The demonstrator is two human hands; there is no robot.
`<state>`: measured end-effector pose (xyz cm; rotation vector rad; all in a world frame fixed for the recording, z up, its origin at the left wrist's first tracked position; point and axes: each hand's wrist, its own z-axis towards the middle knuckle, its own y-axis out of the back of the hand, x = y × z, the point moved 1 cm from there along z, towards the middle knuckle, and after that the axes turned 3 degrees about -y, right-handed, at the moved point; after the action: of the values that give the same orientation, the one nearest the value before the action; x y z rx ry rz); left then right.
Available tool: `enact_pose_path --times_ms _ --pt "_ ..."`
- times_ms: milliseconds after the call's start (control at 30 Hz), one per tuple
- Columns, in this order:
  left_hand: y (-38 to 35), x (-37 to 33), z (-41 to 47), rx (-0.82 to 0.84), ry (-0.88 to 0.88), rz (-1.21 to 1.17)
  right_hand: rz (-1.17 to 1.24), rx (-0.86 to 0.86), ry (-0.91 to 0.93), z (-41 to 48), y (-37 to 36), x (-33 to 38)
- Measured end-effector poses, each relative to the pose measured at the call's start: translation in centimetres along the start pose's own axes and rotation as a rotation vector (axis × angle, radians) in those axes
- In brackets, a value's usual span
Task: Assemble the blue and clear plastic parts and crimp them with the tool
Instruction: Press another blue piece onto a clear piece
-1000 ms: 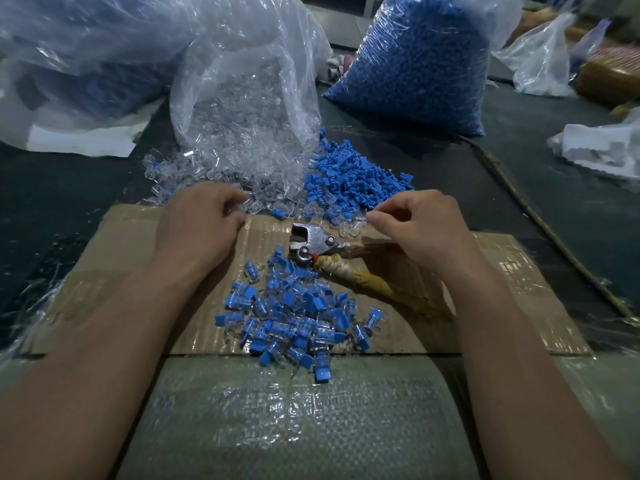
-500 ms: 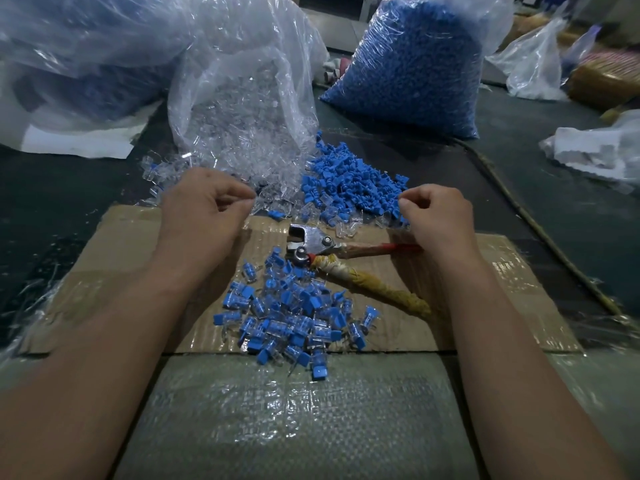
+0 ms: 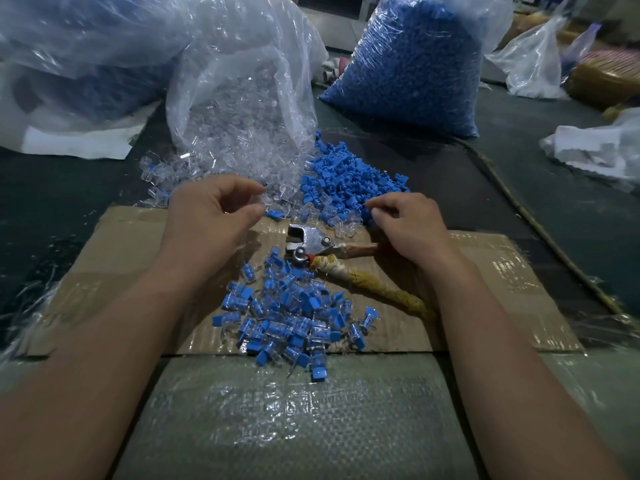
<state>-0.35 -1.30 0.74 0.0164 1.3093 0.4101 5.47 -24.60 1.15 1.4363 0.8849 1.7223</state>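
The left hand (image 3: 211, 216) hovers at the mouth of the clear bag (image 3: 242, 98). Its thumb and forefinger are curved toward each other with a gap between them. Something transparent glints in that gap, but it blends with the loose clear parts (image 3: 166, 188) behind, so I cannot tell whether the hand holds a piece or nothing.

The right hand (image 3: 410, 221) is curled knuckles-up, its fingertips (image 3: 372, 211) dipped into the near edge of the loose blue parts (image 3: 349, 178). The tips are buried among the pieces, and I cannot tell whether they pinch one.

The crimping tool (image 3: 311, 245) lies untouched on the cardboard (image 3: 104, 244) between the two hands, its metal head toward the left thumb. Its reddish handle runs under the right palm and is hidden there. The yellow-wrapped handle (image 3: 381, 289) slants away below the right wrist.

Nearer the person than both hands lies a heap of assembled blue-and-clear pieces (image 3: 287, 317), too jumbled to count.

Beyond the right hand stands a full bag of blue parts (image 3: 408, 64), its top cut off by the frame. More plastic bags at the far edges are blurred.
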Motion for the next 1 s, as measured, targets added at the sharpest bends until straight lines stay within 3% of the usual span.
enact_pose_path --times_ms 133,233,467,600,1000 --pt "0.1 0.0 0.0 0.000 0.006 -0.055 0.182 -0.109 -0.052 0.0 0.4 -0.1" --pt "0.0 -0.1 -0.1 0.039 0.007 -0.037 0.184 -0.171 -0.130 0.2 0.8 -0.7" --pt "-0.1 -0.1 -0.3 0.062 0.065 -0.191 -0.070 0.017 -0.184 0.0 0.6 -1.3" --pt "0.0 -0.1 0.0 0.054 0.043 -0.103 -0.035 0.012 -0.154 -0.1 0.7 -1.0" --pt "0.2 0.1 0.1 0.023 0.089 -0.146 0.042 0.027 -0.152 -0.1 0.6 -1.3"
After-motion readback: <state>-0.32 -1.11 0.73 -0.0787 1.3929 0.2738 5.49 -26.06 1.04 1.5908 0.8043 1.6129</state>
